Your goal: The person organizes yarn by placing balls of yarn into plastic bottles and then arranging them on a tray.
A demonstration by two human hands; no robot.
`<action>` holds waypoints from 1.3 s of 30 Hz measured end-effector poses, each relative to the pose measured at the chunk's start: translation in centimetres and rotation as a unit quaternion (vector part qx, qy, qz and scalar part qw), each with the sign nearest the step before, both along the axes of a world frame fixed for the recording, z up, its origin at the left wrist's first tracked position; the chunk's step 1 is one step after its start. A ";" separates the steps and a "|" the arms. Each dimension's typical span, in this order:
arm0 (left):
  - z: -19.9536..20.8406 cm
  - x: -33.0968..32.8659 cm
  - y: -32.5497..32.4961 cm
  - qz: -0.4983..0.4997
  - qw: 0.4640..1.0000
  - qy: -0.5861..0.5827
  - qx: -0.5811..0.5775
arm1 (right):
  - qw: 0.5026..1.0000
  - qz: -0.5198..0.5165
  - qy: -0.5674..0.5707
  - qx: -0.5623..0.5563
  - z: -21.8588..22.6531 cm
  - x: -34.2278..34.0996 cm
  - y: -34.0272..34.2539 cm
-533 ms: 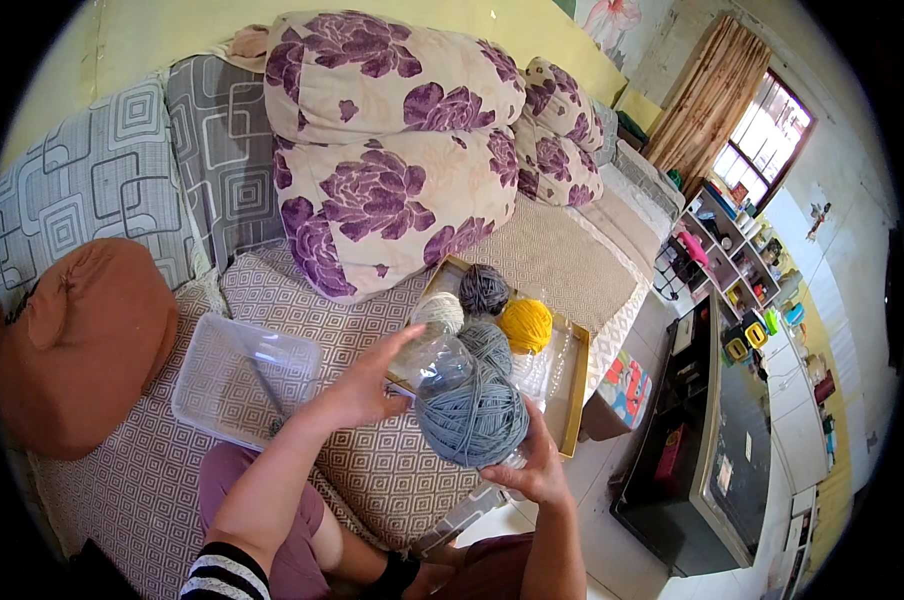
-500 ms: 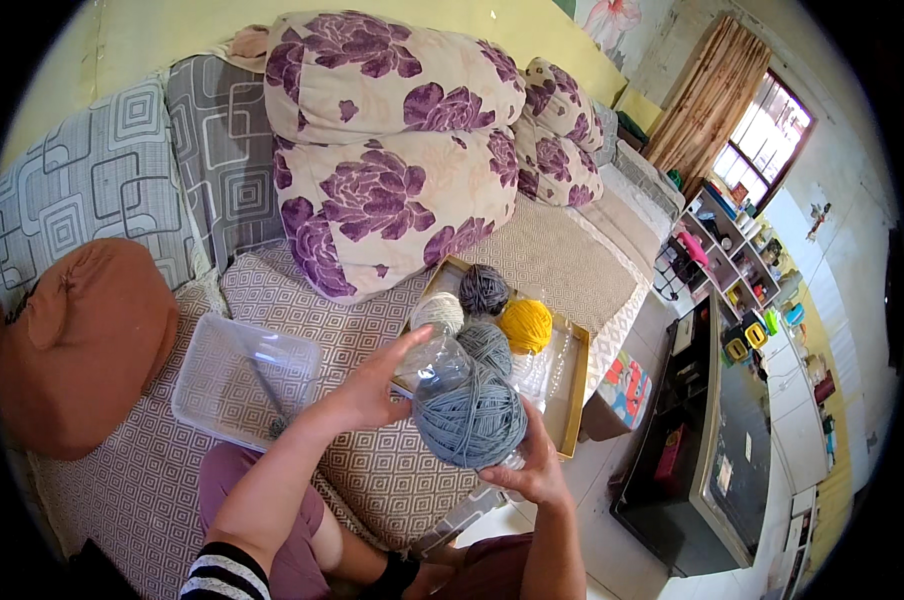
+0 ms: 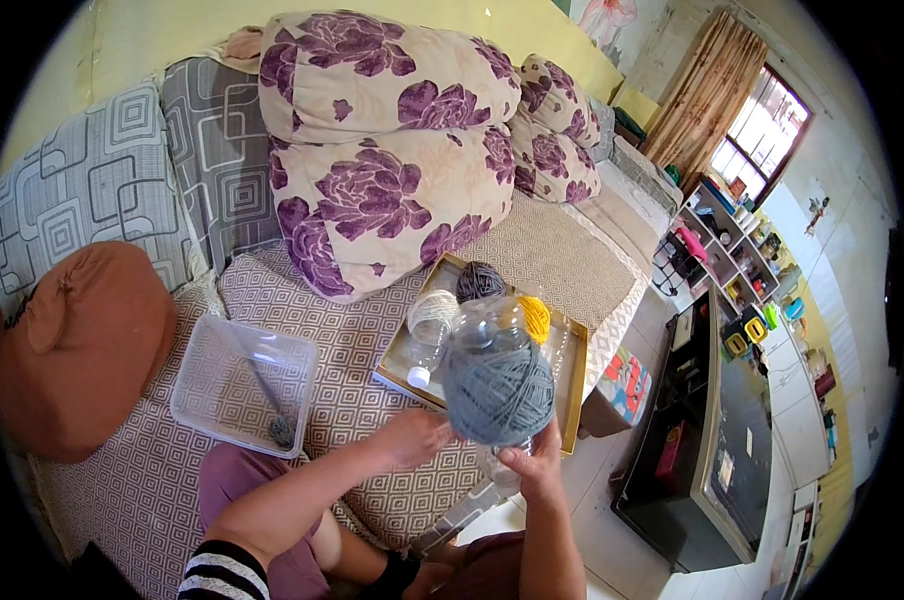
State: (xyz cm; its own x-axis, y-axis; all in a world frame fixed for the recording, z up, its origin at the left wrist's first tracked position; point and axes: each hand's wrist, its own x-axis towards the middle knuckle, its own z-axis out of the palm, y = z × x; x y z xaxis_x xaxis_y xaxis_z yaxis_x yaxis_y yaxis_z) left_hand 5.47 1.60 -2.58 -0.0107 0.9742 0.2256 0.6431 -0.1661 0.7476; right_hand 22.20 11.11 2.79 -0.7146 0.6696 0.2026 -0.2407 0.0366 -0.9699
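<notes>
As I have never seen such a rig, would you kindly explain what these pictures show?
There is no machine: a person works bare-handed, filmed from above by a head-worn fisheye camera. The right hand holds a clear bottle with blue-gray yarn wound around it; the left hand is close beside that yarn, though whether it touches is unclear. On the patterned seat cover are a gold-rimmed tray with cream yarn, dark gray yarn and yellow yarn, and a clear plastic bin holding a little gray yarn.

Blue-grey yarn around clear bottle
</notes>
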 end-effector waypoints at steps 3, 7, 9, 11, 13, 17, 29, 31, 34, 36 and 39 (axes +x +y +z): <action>2.9 1.3 -0.3 -0.082 0.990 0.068 -0.088 | 0.984 -0.088 -0.076 0.132 -0.5 -0.1 0.8; 5.1 -1.1 -1.5 -0.015 0.996 -0.075 -0.050 | 0.930 -0.039 -0.263 0.253 -0.4 0.6 0.8; 5.4 -2.3 -1.9 0.017 0.998 -0.061 -0.003 | 0.910 0.028 -0.325 0.255 0.0 1.1 1.0; 5.0 -3.5 -2.1 0.045 0.996 -0.066 0.048 | 0.903 0.102 -0.348 0.230 1.3 1.2 0.8; 5.2 -4.0 -2.3 0.069 0.993 -0.080 0.049 | 0.899 0.175 -0.346 0.204 1.3 1.5 1.0; 4.4 -4.6 -1.8 0.121 0.977 -0.168 0.046 | 0.925 0.244 -0.272 0.108 0.7 2.2 1.0; 2.5 0.8 -0.4 -0.009 0.990 -0.134 0.052 | 0.997 -0.071 -0.019 -0.001 -0.3 0.4 1.4; 4.3 0.5 -1.1 -0.034 0.987 -0.155 0.006 | 0.991 -0.107 -0.042 0.064 -0.6 -0.2 1.1; 4.7 -0.9 -1.4 -0.016 0.985 -0.174 -0.003 | 0.926 -0.041 -0.298 0.228 0.0 0.5 0.9; 5.4 -2.3 -1.8 0.022 0.982 -0.183 0.041 | 0.898 0.071 -0.343 0.266 -0.2 1.0 1.0; 4.6 -4.5 -2.0 0.096 0.976 -0.192 0.034 | 0.901 0.209 -0.321 0.202 1.0 1.0 0.4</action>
